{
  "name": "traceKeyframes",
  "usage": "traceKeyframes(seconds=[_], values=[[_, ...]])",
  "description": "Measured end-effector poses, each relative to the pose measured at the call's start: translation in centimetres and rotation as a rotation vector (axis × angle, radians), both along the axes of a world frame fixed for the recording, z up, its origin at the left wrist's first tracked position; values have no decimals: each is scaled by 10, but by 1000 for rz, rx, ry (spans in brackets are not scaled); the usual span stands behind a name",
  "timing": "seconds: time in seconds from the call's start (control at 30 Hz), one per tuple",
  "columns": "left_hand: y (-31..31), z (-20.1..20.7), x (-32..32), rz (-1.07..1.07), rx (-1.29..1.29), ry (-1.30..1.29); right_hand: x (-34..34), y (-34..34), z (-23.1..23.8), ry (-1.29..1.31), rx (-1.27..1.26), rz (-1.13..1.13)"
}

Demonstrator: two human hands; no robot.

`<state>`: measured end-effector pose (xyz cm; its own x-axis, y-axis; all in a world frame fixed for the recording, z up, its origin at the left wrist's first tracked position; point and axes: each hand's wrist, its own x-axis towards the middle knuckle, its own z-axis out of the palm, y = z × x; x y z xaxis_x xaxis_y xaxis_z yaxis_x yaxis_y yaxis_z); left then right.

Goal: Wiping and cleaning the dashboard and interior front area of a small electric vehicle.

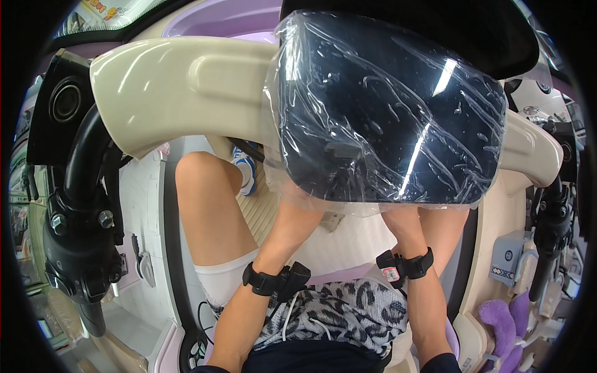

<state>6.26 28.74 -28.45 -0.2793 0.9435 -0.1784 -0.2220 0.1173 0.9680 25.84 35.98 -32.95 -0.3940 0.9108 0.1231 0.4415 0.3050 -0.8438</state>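
Note:
A dark glossy display panel [398, 118] wrapped in crinkled clear plastic film [272, 112] stands in front of me on a cream handlebar cover [174, 93]. Both my forearms reach forward under its lower edge. My left hand [303, 194] is partly visible through the film at the panel's lower left corner, its fingers hidden. Only the wrist end of my right hand [401, 216] shows below the panel, and its fingers are out of sight. What either hand touches cannot be made out. Black straps with small boxes circle both wrists.
Black handlebar ends with a left grip [93, 317] and a right grip [547, 258] flank me. A white sheet [357, 245] lies between my legs above a ribbed tan footboard [261, 208]. Purple plush [500, 329] sits at the lower right. A black visor [435, 31] overhangs the panel.

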Motion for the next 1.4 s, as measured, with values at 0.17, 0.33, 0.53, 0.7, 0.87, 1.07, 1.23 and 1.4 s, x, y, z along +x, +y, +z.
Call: traceKeyframes(seconds=[0.17,0.33,0.53,0.7,0.87,1.07,1.23,1.4], values=[[0,2,0,20,-59,-73,1,1,-5,-4,-34,-1],[-2,2,0,23,-82,-102,-4,1,1,13,-80,-3],[-1,1,1,45,-68,-145,-2,2,-6,32,-52,4],[-3,1,0,26,-5,-159,-3,2,-6,10,20,40],[-4,-5,2,55,19,-191,1,0,-28,104,-139,-11],[-5,-13,1,24,72,-314,-4,0,-35,309,-313,-27],[-5,-10,3,61,8,-399,-5,-1,-30,381,-329,-18],[-4,-16,4,78,30,-393,-7,-1,-27,300,-295,-27]])
